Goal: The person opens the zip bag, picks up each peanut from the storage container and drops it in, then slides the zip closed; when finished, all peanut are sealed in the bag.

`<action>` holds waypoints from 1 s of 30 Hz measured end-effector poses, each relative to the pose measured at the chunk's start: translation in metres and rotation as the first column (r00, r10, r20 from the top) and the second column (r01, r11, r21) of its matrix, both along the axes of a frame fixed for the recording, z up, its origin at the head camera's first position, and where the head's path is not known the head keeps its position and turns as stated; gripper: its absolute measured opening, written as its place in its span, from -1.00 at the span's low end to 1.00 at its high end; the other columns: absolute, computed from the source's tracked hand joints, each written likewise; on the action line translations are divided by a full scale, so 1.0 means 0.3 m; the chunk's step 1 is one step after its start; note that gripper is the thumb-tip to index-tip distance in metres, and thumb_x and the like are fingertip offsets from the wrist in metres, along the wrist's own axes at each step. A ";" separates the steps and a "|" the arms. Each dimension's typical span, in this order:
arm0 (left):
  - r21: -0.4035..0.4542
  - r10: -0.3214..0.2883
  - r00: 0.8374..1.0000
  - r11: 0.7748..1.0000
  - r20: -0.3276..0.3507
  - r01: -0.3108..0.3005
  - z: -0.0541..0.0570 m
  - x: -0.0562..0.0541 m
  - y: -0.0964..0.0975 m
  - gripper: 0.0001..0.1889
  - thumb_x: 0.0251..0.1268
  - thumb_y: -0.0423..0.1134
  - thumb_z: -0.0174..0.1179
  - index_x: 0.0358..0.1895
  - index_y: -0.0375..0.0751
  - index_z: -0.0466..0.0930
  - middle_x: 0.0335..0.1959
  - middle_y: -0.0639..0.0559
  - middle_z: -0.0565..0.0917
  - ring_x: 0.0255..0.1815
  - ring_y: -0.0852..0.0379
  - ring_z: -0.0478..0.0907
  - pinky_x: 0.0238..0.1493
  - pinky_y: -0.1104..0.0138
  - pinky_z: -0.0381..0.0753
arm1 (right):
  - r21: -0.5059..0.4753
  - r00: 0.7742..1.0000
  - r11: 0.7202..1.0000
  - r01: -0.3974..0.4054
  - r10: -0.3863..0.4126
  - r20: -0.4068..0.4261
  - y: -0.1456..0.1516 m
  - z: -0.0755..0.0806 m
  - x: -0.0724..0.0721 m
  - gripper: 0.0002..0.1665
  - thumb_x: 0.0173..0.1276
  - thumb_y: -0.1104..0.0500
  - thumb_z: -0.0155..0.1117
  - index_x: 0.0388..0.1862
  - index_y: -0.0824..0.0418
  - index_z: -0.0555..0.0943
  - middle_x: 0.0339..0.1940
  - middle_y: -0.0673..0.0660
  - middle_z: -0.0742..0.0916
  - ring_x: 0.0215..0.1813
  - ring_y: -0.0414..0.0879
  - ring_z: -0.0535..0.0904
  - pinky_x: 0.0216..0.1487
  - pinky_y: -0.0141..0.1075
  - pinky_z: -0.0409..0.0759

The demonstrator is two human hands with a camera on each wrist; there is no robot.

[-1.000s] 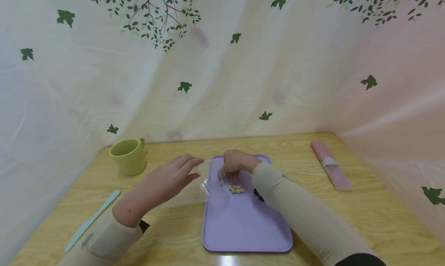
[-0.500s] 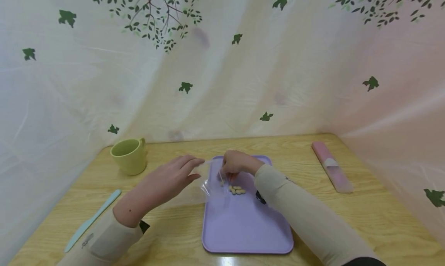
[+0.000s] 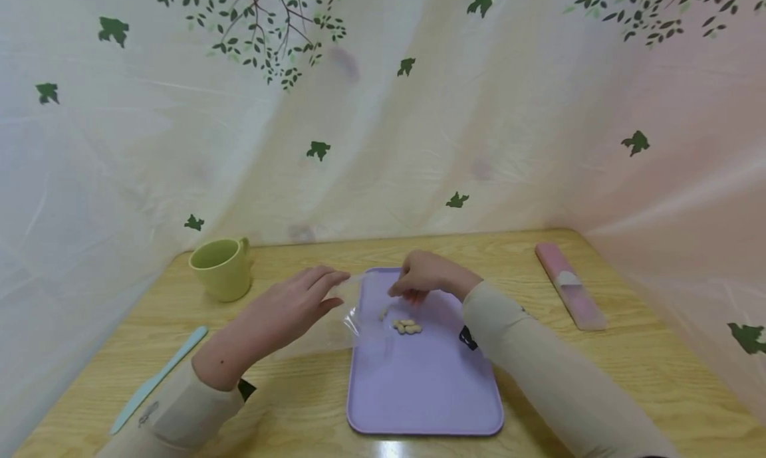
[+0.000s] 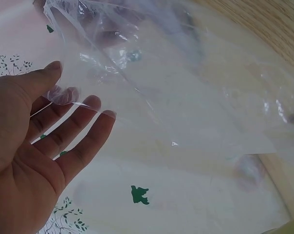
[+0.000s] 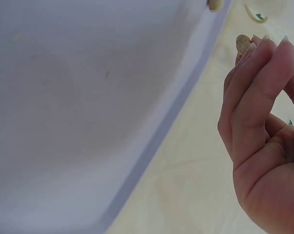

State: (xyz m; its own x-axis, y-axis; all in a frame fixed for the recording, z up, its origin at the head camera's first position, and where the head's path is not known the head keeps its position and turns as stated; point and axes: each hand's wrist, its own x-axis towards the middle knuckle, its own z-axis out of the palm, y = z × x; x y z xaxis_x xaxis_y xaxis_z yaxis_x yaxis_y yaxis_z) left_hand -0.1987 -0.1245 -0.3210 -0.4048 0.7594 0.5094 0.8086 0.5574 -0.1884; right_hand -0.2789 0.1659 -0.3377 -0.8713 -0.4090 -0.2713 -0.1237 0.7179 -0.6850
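My left hand (image 3: 287,312) holds the edge of a clear plastic bag (image 4: 195,97) between thumb and fingers, with the other fingers spread. In the head view the bag stretches over the left side of a purple tray (image 3: 425,398). A peanut (image 5: 243,45) in its shell is pinched at the fingertips of my right hand (image 5: 264,117). In the head view that right hand is raised over the tray's far half, right of the bag. Several peanuts (image 3: 407,326) lie in a small pile on the tray. Another peanut (image 3: 383,314) shows at the bag's right end.
At the back left of the wooden table (image 3: 287,405) stands a green mug (image 3: 221,272). A light-blue knife (image 3: 158,380) lies left of my left forearm. To the right lies a long pink case (image 3: 570,285). A leaf-printed curtain (image 3: 383,125) hangs behind the table.
My right hand has moved right and slightly up, away from the bag's end, uncovering the peanut there. The left hand and the bag stay in nearly the same place.
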 end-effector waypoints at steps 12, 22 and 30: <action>-0.008 0.003 1.000 1.000 -0.001 -0.003 -0.003 -0.002 -0.006 -0.48 0.37 -0.24 0.47 0.32 -0.28 0.57 0.12 -0.06 0.74 0.07 0.03 0.78 0.02 0.22 0.86 | -0.071 1.000 0.997 0.003 -0.005 -0.030 0.056 0.071 0.082 -0.66 0.44 -0.01 0.50 -0.30 0.28 0.78 -0.46 0.08 0.76 -0.47 -0.11 0.74 -0.12 -0.04 0.88; -0.003 0.003 1.000 1.000 -0.002 -0.003 0.003 -0.003 -0.006 -0.49 0.37 -0.25 0.47 0.33 -0.28 0.57 0.12 -0.06 0.74 0.08 0.03 0.77 -0.01 0.23 0.86 | -0.124 0.999 0.992 -0.037 0.034 -0.022 0.041 0.137 0.166 -0.70 0.41 -0.07 0.53 -0.30 0.14 0.78 -0.40 0.13 0.78 -0.44 -0.07 0.74 -0.15 -0.03 0.88; -0.004 0.008 1.000 1.000 -0.009 -0.008 0.011 0.002 -0.003 -0.51 0.40 -0.23 0.45 0.33 -0.25 0.58 0.13 -0.05 0.73 0.07 0.04 0.77 -0.06 0.25 0.87 | -0.135 0.997 0.988 -0.070 0.064 -0.052 -0.015 0.156 0.197 -0.70 0.42 -0.04 0.52 -0.31 0.16 0.73 -0.43 0.11 0.76 -0.47 -0.07 0.74 -0.31 -0.19 0.85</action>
